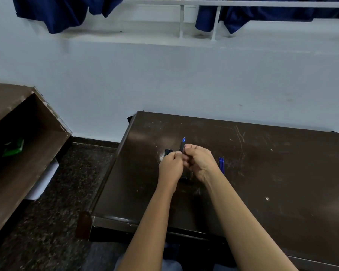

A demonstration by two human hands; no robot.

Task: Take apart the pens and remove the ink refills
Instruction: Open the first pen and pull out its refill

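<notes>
Both hands meet over the dark brown desk point(262, 173). My right hand point(199, 163) grips a black pen point(182, 146) that points away from me, its blue tip sticking out past my fingers. My left hand point(171, 165) pinches the pen's near end, which the fingers hide. Several dark pens point(168, 151) lie on the desk just beyond my left hand, partly covered by it. A few blue ink refills point(221, 163) lie side by side on the desk to the right of my right wrist.
The desk's left edge runs near x=700 and drops to a speckled dark floor point(57, 212). A second brown desk point(18, 133) with an open shelf holding a green item point(14, 148) stands at the left. A pale wall rises behind.
</notes>
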